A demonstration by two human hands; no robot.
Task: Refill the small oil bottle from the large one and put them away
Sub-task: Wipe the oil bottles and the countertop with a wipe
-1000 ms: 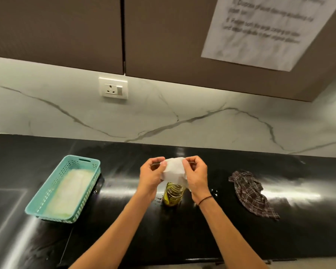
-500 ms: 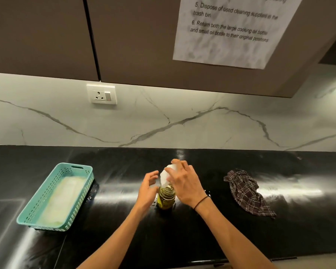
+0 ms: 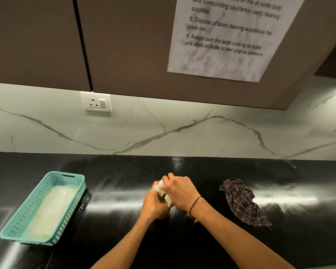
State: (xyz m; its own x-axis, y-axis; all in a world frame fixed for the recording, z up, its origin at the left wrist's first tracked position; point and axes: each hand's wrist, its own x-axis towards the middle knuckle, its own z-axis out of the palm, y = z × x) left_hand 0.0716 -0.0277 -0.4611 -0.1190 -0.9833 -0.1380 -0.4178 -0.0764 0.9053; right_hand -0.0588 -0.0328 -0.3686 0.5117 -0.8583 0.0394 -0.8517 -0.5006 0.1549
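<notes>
My left hand (image 3: 153, 205) grips the small oil bottle (image 3: 162, 198) — my right hand (image 3: 179, 191) pinches a tissue (image 3: 159, 186) against it. Wiping stage, I judge — putting away remains

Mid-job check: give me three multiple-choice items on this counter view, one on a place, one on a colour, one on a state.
1. Where does the checked cloth lie?
A. right of the hands
B. inside the basket
C. under the socket

2. What colour is the basket?
A. red
B. teal
C. black

3. What is the right hand doing?
A. resting flat on the counter
B. pressing a white tissue to the small oil bottle
C. lifting the basket

Answers: 1 A, the checked cloth lies right of both hands; 2 B, the basket is teal; 3 B, the right hand presses the white tissue to the small oil bottle, gripped by the left hand.
</notes>
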